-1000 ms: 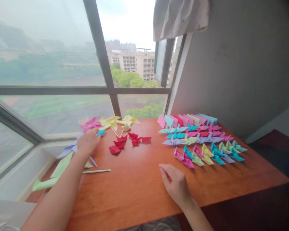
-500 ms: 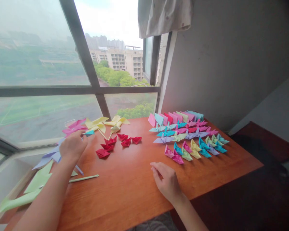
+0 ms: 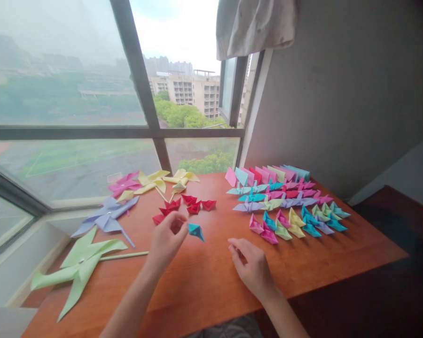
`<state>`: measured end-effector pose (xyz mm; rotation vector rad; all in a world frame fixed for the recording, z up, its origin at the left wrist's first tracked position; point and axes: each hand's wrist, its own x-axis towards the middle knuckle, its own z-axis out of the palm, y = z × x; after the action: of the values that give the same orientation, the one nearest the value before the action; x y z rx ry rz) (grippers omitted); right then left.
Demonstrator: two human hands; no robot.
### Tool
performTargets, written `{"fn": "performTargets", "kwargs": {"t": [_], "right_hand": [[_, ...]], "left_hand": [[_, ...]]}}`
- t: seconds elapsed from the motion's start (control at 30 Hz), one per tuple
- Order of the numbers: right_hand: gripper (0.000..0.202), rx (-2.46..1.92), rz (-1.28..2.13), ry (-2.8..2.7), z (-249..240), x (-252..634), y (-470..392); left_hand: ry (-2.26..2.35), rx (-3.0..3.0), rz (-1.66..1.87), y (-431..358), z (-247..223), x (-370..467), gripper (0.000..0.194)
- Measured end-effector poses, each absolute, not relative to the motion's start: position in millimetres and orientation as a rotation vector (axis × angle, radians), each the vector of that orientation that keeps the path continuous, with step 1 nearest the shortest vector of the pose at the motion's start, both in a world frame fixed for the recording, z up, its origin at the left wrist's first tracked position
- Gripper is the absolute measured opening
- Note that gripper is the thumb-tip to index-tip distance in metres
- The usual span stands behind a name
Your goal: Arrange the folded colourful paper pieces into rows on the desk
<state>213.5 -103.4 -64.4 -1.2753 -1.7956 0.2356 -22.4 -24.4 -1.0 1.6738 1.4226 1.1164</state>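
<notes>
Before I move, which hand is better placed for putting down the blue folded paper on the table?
Probably the left hand: its fingertips hold the blue folded paper over the table. The right hand is nearer to the multicoloured boats, but shows no paper in it.

window [image 3: 154,133]: dark frame, one narrow pane open near the wall [image 3: 331,94]
wall: grey, right of the window
curtain [image 3: 255,28]: pale, hanging at the top
outside: buildings [image 3: 193,89] behind green trees [image 3: 183,115], a field [image 3: 70,157] through the lower left glass
pinwheels [image 3: 108,216]: pink, yellow, purple and green, at the left of the table [image 3: 204,281]
cranes [image 3: 250,205]: mixed colours, in rows at the right
cards [image 3: 243,176]: folded, in a row behind the cranes
</notes>
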Motion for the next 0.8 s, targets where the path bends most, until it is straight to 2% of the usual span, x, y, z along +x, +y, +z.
{"fn": "performTargets", "kwargs": {"t": [0.17, 0.4, 0.57, 0.8], "right_hand": [[0.022, -1.193, 0.282, -1.938, -57.7, 212.6, -106.6], [0.023, -1.242, 0.233, -2.082, -53.0, 208.1, -107.9], [0.028, -1.262, 0.254, -2.106, -50.2, 207.7, -108.6], [0.023, -1.285, 0.23, -2.038, -52.8, 207.5, -105.2]], "left_hand": [[1.338, 1.572, 1.015, -47.0, -31.7, 14.2, 0.01], [1.3, 1.552, 0.978, -47.7, -42.2, 14.6, 0.01], [1.297, 1.596, 0.964, -48.7, -44.4, 12.8, 0.018], [1.284, 1.589, 0.956, -50.6, -37.5, 13.2, 0.028]]}}
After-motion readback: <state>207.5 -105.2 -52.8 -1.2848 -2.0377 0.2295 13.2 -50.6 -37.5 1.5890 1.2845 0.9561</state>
